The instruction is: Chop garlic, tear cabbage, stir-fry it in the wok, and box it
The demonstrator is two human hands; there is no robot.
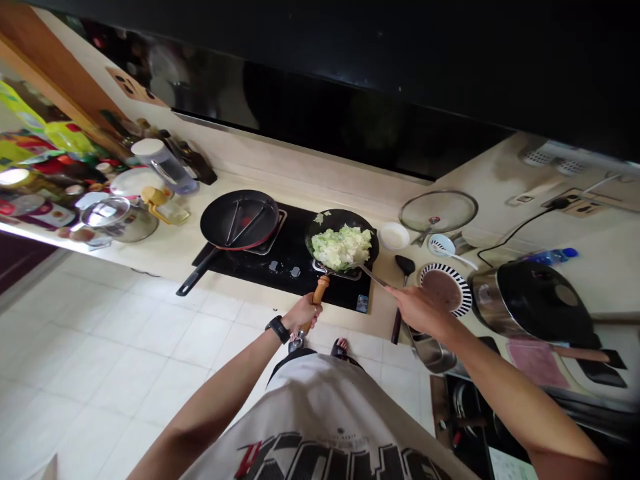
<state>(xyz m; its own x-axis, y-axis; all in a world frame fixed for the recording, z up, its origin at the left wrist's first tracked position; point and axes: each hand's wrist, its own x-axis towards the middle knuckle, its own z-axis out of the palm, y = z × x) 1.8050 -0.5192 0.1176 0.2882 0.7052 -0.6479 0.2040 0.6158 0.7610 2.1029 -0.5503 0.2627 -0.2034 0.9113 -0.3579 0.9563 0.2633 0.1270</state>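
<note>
A left hand (303, 313) gripped the wooden handle of a wok (345, 218) on the stove (300, 230) as the right hand (423, 311), held apart, worked a spatula (373, 275) through cabbage (341, 247), which a hard stir could have flung over the rim.

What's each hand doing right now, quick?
Left hand: closed, holding the wooden pan handle.
Right hand: closed, holding a metal spatula.

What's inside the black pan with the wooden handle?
The black pan holds chopped pale green cabbage and the end of a metal spatula. The cabbage covers the pan's bottom, so that cannot be seen.
</note>
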